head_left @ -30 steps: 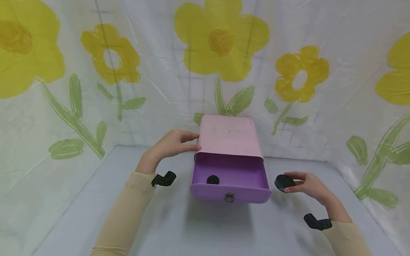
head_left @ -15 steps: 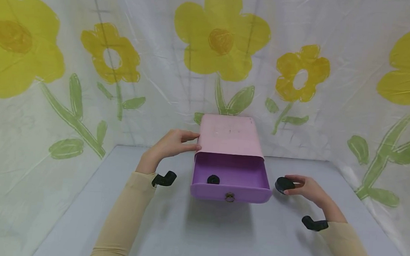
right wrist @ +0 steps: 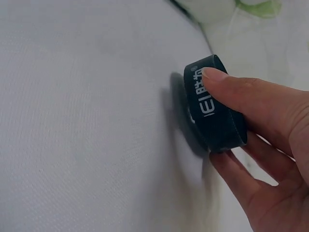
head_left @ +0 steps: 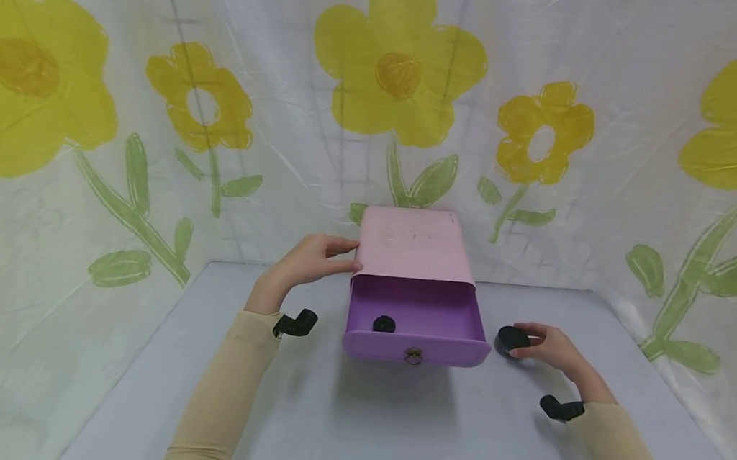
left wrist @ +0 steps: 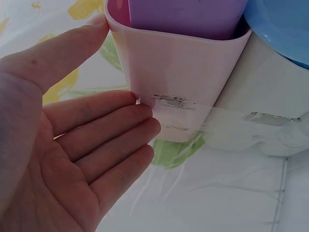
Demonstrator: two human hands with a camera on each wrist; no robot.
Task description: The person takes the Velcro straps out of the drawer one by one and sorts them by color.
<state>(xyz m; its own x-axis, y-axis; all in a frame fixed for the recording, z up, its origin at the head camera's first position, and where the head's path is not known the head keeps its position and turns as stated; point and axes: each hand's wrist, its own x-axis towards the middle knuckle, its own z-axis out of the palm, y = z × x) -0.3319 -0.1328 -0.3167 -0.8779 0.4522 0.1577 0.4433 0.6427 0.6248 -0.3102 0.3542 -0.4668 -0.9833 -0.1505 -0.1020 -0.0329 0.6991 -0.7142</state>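
In the head view, a pink drawer box (head_left: 414, 244) stands at the middle back with its purple drawer (head_left: 430, 311) pulled out. Inside the drawer, near its front left, lies a small black round thing (head_left: 384, 324). My left hand (head_left: 306, 261) rests its thumb and fingertips against the box's left side; the left wrist view has the fingers (left wrist: 104, 113) nearly straight there. To the right of the drawer, my right hand (head_left: 553, 347) pinches a black roll (head_left: 511, 340) with white lettering between thumb and fingers. In the right wrist view the roll (right wrist: 212, 106) is tilted, close over the white tabletop.
Below the pink box, the left wrist view has a white casing (left wrist: 270, 106) with a blue drawer (left wrist: 282, 29). A ring handle (head_left: 413, 356) hangs on the purple drawer's front. Flowered plastic sheeting (head_left: 295, 166) closes off the back and sides of the table (head_left: 391, 434).
My right hand has come down and slightly toward me with the black roll, closer to the tabletop. The left hand, the box and the drawer have stayed put.
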